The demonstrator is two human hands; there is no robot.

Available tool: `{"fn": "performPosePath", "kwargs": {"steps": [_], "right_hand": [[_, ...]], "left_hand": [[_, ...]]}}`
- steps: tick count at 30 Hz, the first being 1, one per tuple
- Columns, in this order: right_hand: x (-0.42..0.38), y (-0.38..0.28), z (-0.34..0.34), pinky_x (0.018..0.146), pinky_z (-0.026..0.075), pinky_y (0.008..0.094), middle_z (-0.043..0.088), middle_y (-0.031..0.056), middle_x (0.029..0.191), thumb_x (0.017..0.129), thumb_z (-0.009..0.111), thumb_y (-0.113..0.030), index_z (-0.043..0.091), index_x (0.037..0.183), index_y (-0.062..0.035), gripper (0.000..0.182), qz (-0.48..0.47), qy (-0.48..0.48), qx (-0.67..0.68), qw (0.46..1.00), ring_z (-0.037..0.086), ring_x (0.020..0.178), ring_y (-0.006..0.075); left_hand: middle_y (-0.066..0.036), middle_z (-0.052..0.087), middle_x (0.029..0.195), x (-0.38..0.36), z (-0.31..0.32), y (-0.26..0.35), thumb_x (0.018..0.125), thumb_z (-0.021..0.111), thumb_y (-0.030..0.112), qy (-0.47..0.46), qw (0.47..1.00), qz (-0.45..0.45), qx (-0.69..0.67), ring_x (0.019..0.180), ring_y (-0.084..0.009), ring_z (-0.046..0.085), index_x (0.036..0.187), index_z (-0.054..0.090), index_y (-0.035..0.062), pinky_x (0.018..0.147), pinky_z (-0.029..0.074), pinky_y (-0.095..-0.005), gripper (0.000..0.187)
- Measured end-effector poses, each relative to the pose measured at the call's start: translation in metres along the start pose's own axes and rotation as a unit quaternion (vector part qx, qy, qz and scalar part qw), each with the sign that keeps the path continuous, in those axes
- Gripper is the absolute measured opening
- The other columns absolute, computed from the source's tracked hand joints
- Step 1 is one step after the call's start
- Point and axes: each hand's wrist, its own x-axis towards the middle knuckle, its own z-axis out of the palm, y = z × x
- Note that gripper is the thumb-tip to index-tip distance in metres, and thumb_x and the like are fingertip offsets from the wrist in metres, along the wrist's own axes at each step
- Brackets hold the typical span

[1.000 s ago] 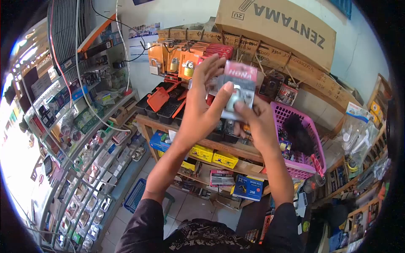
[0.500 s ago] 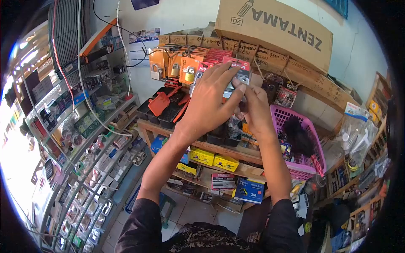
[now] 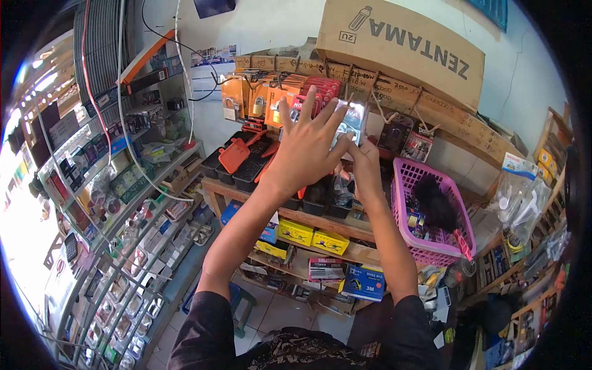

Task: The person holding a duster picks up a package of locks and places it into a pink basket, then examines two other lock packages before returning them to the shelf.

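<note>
My left hand (image 3: 305,148) is raised before the hanging goods, its fingers spread and its thumb near the clear blister pack (image 3: 353,122). The pack is shiny and upright, gripped at its lower part by my right hand (image 3: 366,161). Behind my left hand hang red cards (image 3: 322,88), partly hidden by its fingers. Orange-carded padlocks (image 3: 259,105) hang from hooks to the left of it.
A wooden hook rail (image 3: 456,126) runs along the wall, with a large cardboard box (image 3: 401,52) above. Black trays (image 3: 246,169) stand on the wooden shelf (image 3: 364,229). A pink basket (image 3: 401,200) is at the right, metal shelving (image 3: 179,163) at the left.
My left hand's fingers have spread apart. The pack in my right hand shows more and its face looks brighter. My right hand has shifted slightly down. The view has shifted slightly.
</note>
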Motion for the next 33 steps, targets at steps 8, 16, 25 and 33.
{"fn": "performPosePath", "kwargs": {"steps": [8, 16, 25, 33], "right_hand": [[0.029, 0.02, -0.021, 0.046, 0.042, 0.0241, 0.063, 0.0041, 0.077, 0.096, 0.059, -0.03, 0.057, 0.108, -0.003, 0.029, -0.037, 0.04, -0.1, 0.994, 0.054, 0.053, 0.0098], [0.095, 0.04, -0.059, 0.05, 0.042, 0.0258, 0.061, 0.002, 0.083, 0.094, 0.06, -0.043, 0.056, 0.113, -0.0049, 0.043, -0.103, 0.008, -0.192, 0.976, 0.052, 0.061, 0.0084], [0.133, 0.085, -0.076, 0.074, 0.048, 0.0362, 0.067, 0.01, 0.094, 0.093, 0.061, -0.035, 0.056, 0.119, -0.0039, 0.041, -0.184, 0.105, -0.224, 0.951, 0.062, 0.083, 0.0211], [0.124, 0.059, -0.072, 0.075, 0.048, 0.0448, 0.066, 0.0208, 0.09, 0.093, 0.056, -0.042, 0.056, 0.12, -0.0018, 0.048, -0.113, 0.164, -0.346, 0.917, 0.065, 0.085, 0.0334]], "left_hand": [[-0.01, 0.047, 0.143, -0.001, 0.005, -0.004, 0.094, 0.05, 0.041, -0.009, 1.0, 0.016, 0.023, 0.142, -0.0393, 0.023, 0.138, 0.048, 0.0103, 0.106, 0.002, -0.0711, 0.053], [-0.01, 0.046, 0.143, -0.003, 0.004, -0.007, 0.093, 0.052, 0.041, -0.023, 0.999, 0.015, 0.029, 0.142, -0.0389, 0.024, 0.141, 0.044, 0.0161, 0.105, 0.007, -0.0732, 0.054], [-0.012, 0.046, 0.142, -0.005, 0.004, -0.005, 0.092, 0.053, 0.039, -0.023, 0.998, 0.026, 0.047, 0.141, -0.04, 0.025, 0.142, 0.043, 0.0151, 0.104, 0.01, -0.0727, 0.056], [-0.012, 0.043, 0.144, -0.006, 0.003, -0.008, 0.091, 0.054, 0.038, -0.039, 0.997, 0.025, 0.058, 0.142, -0.0411, 0.022, 0.142, 0.042, 0.0162, 0.103, 0.011, -0.0736, 0.057]]}}
